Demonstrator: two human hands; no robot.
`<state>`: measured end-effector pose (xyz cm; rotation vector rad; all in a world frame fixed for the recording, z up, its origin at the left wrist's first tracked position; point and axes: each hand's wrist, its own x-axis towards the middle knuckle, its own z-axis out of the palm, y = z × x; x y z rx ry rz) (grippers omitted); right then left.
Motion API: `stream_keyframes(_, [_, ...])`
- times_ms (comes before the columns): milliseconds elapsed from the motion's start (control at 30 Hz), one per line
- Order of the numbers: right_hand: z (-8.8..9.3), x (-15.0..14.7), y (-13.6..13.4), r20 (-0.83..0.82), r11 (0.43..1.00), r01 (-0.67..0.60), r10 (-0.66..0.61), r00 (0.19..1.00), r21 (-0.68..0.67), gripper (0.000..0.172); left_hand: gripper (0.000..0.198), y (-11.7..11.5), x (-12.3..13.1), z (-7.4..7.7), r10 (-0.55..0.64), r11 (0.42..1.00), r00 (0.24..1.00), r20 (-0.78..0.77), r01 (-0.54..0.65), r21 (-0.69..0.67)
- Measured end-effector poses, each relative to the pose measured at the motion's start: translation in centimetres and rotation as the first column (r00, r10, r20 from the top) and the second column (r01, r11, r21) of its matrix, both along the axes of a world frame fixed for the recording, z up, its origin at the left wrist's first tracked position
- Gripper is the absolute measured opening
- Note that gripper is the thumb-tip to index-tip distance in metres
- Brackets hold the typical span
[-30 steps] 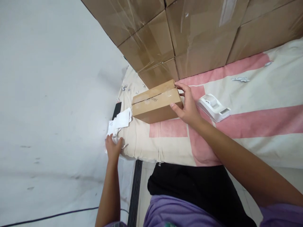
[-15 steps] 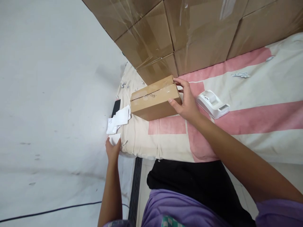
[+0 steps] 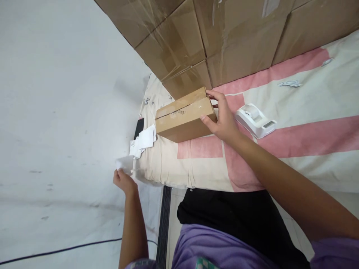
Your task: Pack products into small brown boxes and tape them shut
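Note:
Pinched in my left hand (image 3: 125,182) is a small white sheet of paper (image 3: 125,163), held up near the wall beyond the cloth's left edge. My right hand (image 3: 223,117) grips the near right end of a small cardboard box (image 3: 185,123), thumb on its front side and fingers at the far end of that edge. The box rests on the cloth with a taped seam along its top. Other white papers (image 3: 145,139) lie in a loose pile to the left of the box. A white tape dispenser (image 3: 255,121) stands just right of my right hand.
A stack of large taped cartons (image 3: 241,45) rises behind the box. The pink and cream cloth (image 3: 308,138) covers the surface. A dark flat object (image 3: 139,127) lies partly under the papers, by the white wall (image 3: 61,112). Small white items (image 3: 290,84) lie at right.
My left hand has lifted the white paper and moved left, toward the wall, tilting it. My right hand stays on the cardboard box.

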<state>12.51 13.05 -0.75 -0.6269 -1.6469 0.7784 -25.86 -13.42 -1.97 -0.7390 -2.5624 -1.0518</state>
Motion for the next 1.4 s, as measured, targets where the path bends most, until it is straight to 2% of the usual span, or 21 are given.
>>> stream_keyframes(133, [0.1, 0.1, 0.0, -0.009, 1.0, -0.001, 0.001, 1.0, 0.009, 0.066, 0.043, 1.0, -0.9, 0.8, -0.009, 0.997, 0.999, 0.032, 0.006, 0.073])
stream_keyframes(233, [0.1, 0.0, 0.0, -0.009, 1.0, 0.0, 0.0, 1.0, 0.006, 0.066, 0.048, 1.9, -1.4, 1.9, 0.018, 0.996, 1.0, -0.013, -0.017, 0.088])
stream_keyframes(300, [0.2, 0.0, 0.0, -0.006, 1.0, 0.001, -0.001, 1.0, 0.006, 0.065, 0.049, 3.0, -1.5, 2.5, 0.028, 0.998, 0.997, -0.069, -0.024, 0.064])
stream_keyframes(367, [0.2, 0.0, 0.0, -0.006, 1.0, 0.006, -0.006, 1.0, 0.014, 0.064, 0.045, 4.4, -1.5, 2.7, -0.012, 1.0, 0.995, -0.103, 0.011, -0.011])
stream_keyframes(433, [0.3, 0.1, 0.0, -0.006, 1.0, 0.006, -0.006, 1.0, 0.022, 0.064, 0.046, 5.9, -1.2, 2.1, -0.071, 0.993, 0.992, -0.108, 0.06, -0.106])
stream_keyframes(567, [0.2, 0.1, 0.1, 0.002, 1.0, 0.003, -0.003, 1.0, 0.019, 0.063, 0.065, 8.6, 0.5, 0.2, -0.133, 0.964, 0.985, -0.106, 0.104, -0.244])
stream_keyframes(667, [0.2, 0.1, 0.1, 0.007, 1.0, 0.002, -0.002, 1.0, 0.018, 0.064, 0.072, 10.2, 1.6, -0.6, -0.27, 0.877, 0.962, -0.04, 0.228, -0.424])
stream_keyframes(733, [0.3, 0.1, 0.1, 0.01, 1.0, 0.0, 0.0, 1.0, 0.015, 0.064, 0.062, 10.9, 2.1, -0.8, -0.325, 0.838, 0.945, -0.044, 0.266, -0.477])
stream_keyframes(833, [0.4, 0.1, 0.1, 0.001, 1.0, -0.005, 0.005, 1.0, 0.014, 0.063, 0.043, 11.5, 2.5, -0.8, -0.31, 0.873, 0.944, -0.116, 0.234, -0.428])
stream_keyframes(1067, [0.8, 0.1, -0.2, -0.022, 1.0, -0.01, 0.01, 1.0, 0.012, 0.059, 0.032, 11.0, 3.4, -0.6, -0.264, 0.93, 0.956, -0.129, 0.217, -0.298])
stream_keyframes(1267, [0.8, 0.1, -0.2, -0.012, 1.0, 0.003, -0.003, 1.0, 0.028, 0.059, 0.041, 10.4, 2.1, 0.8, -0.196, 0.979, 0.979, -0.053, 0.192, -0.07])
stream_keyframes(1400, [0.8, 0.1, -0.2, -0.013, 1.0, 0.017, -0.017, 1.0, 0.026, 0.058, 0.042, 11.1, 0.7, 1.4, -0.24, 0.971, 0.969, 0.055, 0.239, 0.026])
